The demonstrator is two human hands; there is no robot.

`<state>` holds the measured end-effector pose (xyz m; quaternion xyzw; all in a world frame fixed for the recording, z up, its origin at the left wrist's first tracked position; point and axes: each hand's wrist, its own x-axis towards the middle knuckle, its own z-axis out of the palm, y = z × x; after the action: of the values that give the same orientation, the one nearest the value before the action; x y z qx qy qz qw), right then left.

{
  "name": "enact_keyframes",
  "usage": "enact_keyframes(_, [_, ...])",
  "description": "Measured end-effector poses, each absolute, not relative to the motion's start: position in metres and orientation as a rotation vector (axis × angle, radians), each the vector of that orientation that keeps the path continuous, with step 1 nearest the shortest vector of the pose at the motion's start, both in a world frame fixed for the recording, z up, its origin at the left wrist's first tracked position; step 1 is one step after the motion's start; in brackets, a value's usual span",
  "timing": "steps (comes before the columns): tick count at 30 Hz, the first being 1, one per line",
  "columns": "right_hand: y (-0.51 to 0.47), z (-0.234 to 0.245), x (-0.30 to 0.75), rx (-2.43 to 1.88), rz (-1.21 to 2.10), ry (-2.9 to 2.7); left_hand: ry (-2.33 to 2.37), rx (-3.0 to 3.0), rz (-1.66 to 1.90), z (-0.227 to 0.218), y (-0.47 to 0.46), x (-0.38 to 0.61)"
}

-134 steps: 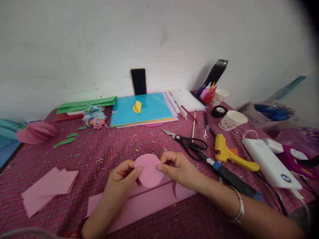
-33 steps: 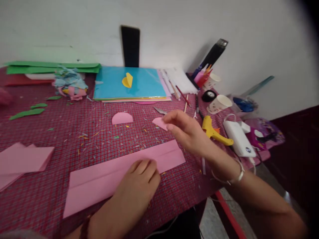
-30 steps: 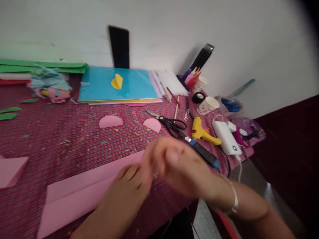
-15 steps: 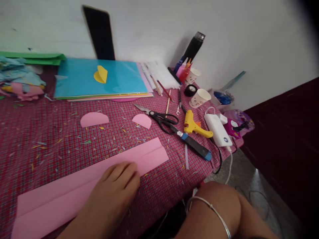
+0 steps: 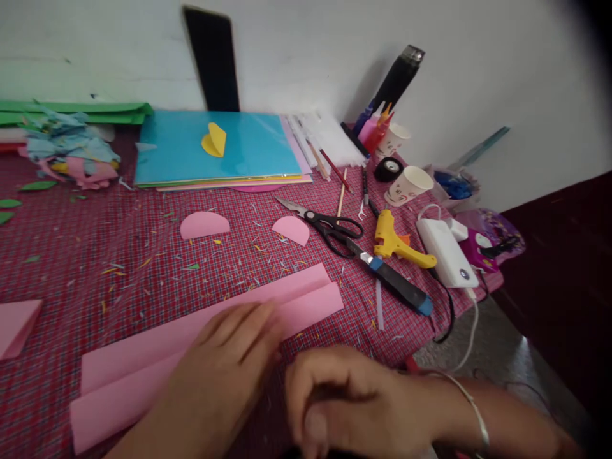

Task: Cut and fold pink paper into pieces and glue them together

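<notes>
Left hand: the left hand (image 5: 229, 363) lay flat on the pink strip (image 5: 306, 296). Its grip was wide open with the fingers spread, so it was pressing down, not holding anything.
Right hand: the right hand (image 5: 344, 401) hovered at the near edge of the surface (image 5: 119, 268), just beside the left one. It was curled and blurry, so honestly I couldn't tell how closed the grip was or whether anything was in it.
Pink strip: long and folded lengthwise, it ran slantwise along the near edge, with its far end poking out past the left fingers.
Half-circles: two pink half-circles sat mid-surface, well apart. One (image 5: 204, 225) was toward the left and the other (image 5: 291, 229) just beside the scissors (image 5: 329, 226).
Tools: the scissors, the utility knife (image 5: 396, 290) and the yellow glue gun (image 5: 399, 241) all lay untouched toward the right edge.
Back edge: a blue paper stack (image 5: 248, 150) had a folded yellow circle (image 5: 213, 140) on top.
Done so far: looked to me like two pink pieces were finished and set aside, and paper snippings littered the cloth.
Still left: the strip showed a fold but no cuts that I could see, so most of the pink paper looked unused.
</notes>
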<state>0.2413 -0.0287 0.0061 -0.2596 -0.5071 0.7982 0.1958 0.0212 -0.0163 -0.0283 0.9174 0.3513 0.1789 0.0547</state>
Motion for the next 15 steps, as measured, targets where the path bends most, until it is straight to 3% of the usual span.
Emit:
enact_keyframes(6, [-0.024, 0.000, 0.281, -1.069, 1.979, -1.506, 1.508, 2.564, 0.323, -0.021, -0.009, -0.039])
enact_keyframes(10, [-0.029, -0.007, 0.292, -1.160, 1.847, -1.614, 1.528, 2.511, 0.086, -0.035, -0.013, -0.054])
enact_keyframes(15, [-0.031, -0.013, 0.294, -1.210, 1.752, -1.739, 1.544, 2.455, 0.105, -0.034, -0.018, -0.044])
